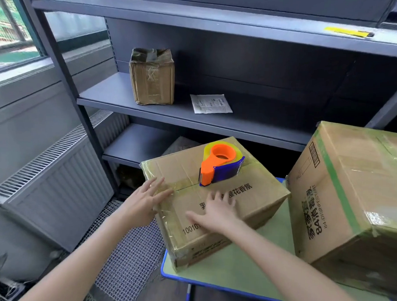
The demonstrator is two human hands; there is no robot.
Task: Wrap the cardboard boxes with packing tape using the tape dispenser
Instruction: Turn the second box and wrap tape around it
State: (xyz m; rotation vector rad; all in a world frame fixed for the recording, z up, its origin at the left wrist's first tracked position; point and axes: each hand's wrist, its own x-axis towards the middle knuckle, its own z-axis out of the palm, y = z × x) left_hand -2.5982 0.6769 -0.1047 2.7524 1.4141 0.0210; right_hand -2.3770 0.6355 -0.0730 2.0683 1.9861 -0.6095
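We are looking down at a cardboard box (259,194) sitting on a small green table (233,272), with part of its left side appearing to hang past the table's edge. The orange and blue tape dispenser (217,166) is lying loose on the box's top, towards the back, with neither hand touching it. We are judging the main risk to be this: if the box is turned or tipped for the next strip, the loose dispenser could slide off and drop to the floor. Downward pressure on the overhanging left side might also rock the box. A larger taped box (350,202) is standing just beside it on the right, crowding any turn. The glossy tape is looking wrinkled near the left edge, so creases may be getting sealed in. The left hand (148,199) is reaching in from the lower left, fingers straight and spread, pressing on the taped upper left edge. The right hand (217,210) is lying flat on the top near the front, fingers extended towards the dispenser. Neither hand is gripping anything.
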